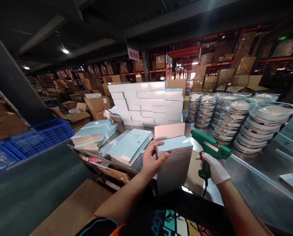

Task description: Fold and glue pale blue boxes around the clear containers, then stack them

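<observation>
A pale blue-white box (173,164) stands upright at the near edge of the steel table (254,183), just in front of the person, with its top flap (169,131) raised and tilted back so the opening faces up. The left hand (152,160) is bare and clasps the box by its left side near the top – thumb along the front edge, fingers wrapped round the side. To the right, the right hand (216,168), in a white glove, is clenched around the grip of a green glue gun (210,147); the gun's orange-tipped nozzle points left towards the open top of the box and sits just beside its upper right corner, though whether it touches the card cannot be told. A dark cord hangs down from the bottom of the gun's handle. Left of the box lie flat stacks of light blue folded cartons (130,146), and further left another heap of the same (94,132). Behind the flap rises a wall of stacked white boxes (146,103). To the right of that wall, several columns of round clear-lidded tins (244,121) fill the far right of the table. Off the table's left end is a blue plastic crate (33,139) – beyond it, open brown cardboard boxes (87,109) and warehouse shelving
</observation>
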`<act>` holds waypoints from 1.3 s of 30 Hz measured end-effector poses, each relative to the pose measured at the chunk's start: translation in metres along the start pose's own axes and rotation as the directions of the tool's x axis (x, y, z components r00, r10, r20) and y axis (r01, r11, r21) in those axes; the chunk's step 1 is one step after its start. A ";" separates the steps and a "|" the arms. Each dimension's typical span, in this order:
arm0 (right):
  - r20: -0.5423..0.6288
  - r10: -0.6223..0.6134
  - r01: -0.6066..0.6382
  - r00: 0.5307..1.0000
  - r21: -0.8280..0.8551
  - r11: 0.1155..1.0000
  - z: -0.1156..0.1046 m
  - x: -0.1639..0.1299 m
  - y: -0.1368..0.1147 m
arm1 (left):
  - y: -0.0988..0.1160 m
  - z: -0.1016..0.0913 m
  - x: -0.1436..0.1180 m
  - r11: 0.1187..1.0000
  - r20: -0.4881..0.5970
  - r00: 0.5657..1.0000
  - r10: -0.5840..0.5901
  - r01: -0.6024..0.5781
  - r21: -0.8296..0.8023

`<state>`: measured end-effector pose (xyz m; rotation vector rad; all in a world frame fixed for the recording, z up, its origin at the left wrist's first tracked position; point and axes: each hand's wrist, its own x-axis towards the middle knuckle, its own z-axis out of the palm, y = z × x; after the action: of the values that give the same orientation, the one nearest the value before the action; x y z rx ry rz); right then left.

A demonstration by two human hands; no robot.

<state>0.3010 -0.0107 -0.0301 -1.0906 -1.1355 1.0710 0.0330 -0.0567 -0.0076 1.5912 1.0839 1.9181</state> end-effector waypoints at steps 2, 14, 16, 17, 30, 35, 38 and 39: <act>-0.018 0.145 -0.146 0.989 -0.041 0.988 -0.002 0.011 0.013 | -0.001 -0.001 0.003 0.994 -0.015 0.997 -0.073 0.072 -0.079; -0.002 -0.094 0.093 0.996 -0.142 0.985 0.011 0.011 -0.017 | -0.013 0.011 0.007 0.961 0.068 0.985 -0.156 0.168 -0.220; 0.153 -0.153 0.154 0.976 0.008 0.988 0.032 -0.001 -0.038 | -0.018 0.015 0.004 0.970 0.116 0.985 -0.127 0.147 -0.193; 0.207 -0.162 0.159 0.965 0.030 0.987 0.039 -0.006 -0.046 | -0.020 0.017 0.002 0.973 0.137 0.984 -0.111 0.136 -0.186; 0.510 -0.567 0.705 0.647 -0.118 0.700 0.002 -0.010 -0.020 | -0.042 0.010 0.007 0.926 0.183 0.946 0.267 -0.198 -0.322; 0.547 -0.677 0.829 0.492 -0.057 0.556 0.010 -0.020 -0.043 | -0.018 -0.011 0.027 0.896 0.305 0.849 0.432 -0.368 -0.248; 0.568 -0.724 0.906 0.390 -0.094 0.414 0.021 -0.022 -0.050 | 0.019 -0.020 0.042 0.886 0.610 0.703 0.366 -0.463 0.001; 0.574 -0.738 0.926 0.354 -0.107 0.361 0.025 -0.022 -0.050 | 0.032 -0.020 0.045 0.848 0.710 0.639 0.295 -0.517 0.113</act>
<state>0.2772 -0.0374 0.0184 -0.3358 -2.0754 0.1460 0.0077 -0.0485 0.0448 2.6276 0.7442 1.1879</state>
